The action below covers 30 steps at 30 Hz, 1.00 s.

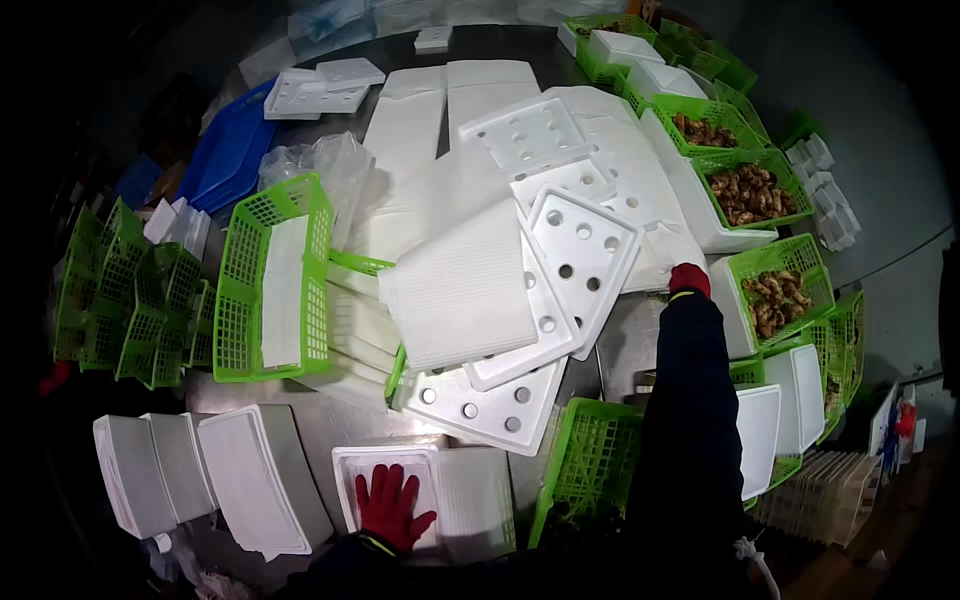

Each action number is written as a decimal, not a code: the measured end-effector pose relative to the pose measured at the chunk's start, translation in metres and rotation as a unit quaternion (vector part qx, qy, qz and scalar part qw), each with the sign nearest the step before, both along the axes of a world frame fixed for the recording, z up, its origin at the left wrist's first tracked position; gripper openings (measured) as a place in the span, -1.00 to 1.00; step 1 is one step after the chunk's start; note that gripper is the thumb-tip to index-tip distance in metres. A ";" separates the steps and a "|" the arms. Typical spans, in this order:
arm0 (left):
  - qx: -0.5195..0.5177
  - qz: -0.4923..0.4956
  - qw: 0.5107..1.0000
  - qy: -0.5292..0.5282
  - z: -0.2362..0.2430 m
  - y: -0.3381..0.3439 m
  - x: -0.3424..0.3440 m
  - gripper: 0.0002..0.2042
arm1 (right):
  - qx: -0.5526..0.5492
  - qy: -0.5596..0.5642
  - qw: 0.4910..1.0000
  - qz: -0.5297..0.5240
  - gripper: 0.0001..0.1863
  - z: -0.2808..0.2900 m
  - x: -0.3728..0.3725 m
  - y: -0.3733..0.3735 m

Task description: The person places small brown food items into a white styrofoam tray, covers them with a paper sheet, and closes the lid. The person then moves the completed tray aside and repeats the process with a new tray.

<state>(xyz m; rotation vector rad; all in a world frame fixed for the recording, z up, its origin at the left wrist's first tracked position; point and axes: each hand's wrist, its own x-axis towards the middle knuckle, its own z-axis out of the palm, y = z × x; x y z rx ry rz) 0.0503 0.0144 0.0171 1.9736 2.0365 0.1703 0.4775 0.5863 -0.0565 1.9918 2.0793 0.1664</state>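
Observation:
My left hand (393,512), in a red glove, lies flat with fingers spread on a white foam box (349,470) near the front edge. A ribbed white sheet (478,500) hangs beside that box on its right. On the right, my outstretched right hand (689,281), also red-gloved, looks curled at the edge of a stack of white paper sheets (660,240); what its fingers hold is hidden. Between the hands lie perforated white foam lids (583,270), overlapping, with a loose ribbed sheet (465,290) partly across them.
Green baskets (755,190) with brown, knobbly contents line the right side. A green basket (322,250) lined with white stands left of the lids, near blue trays (225,150). White foam boxes (255,480) stand front left. Another green basket (590,455) sits beside my right forearm.

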 end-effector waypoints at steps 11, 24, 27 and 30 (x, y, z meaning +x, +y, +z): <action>-0.046 0.003 0.999 -0.019 0.022 0.019 0.001 -0.33 | 0.051 0.111 0.986 -0.118 -0.64 0.125 0.026 -0.179; 0.325 -0.239 0.846 -0.350 0.156 0.072 0.013 -0.17 | -0.400 0.598 0.643 0.262 -0.78 0.233 -0.179 -0.390; 0.211 -0.233 0.864 -0.394 0.165 0.061 -0.011 -0.35 | -0.499 0.620 0.593 0.119 -0.67 0.242 -0.220 -0.423; 0.176 0.019 0.812 -0.556 0.157 0.033 -0.028 -0.77 | -0.496 0.835 0.238 0.026 -0.28 0.216 -0.225 -0.454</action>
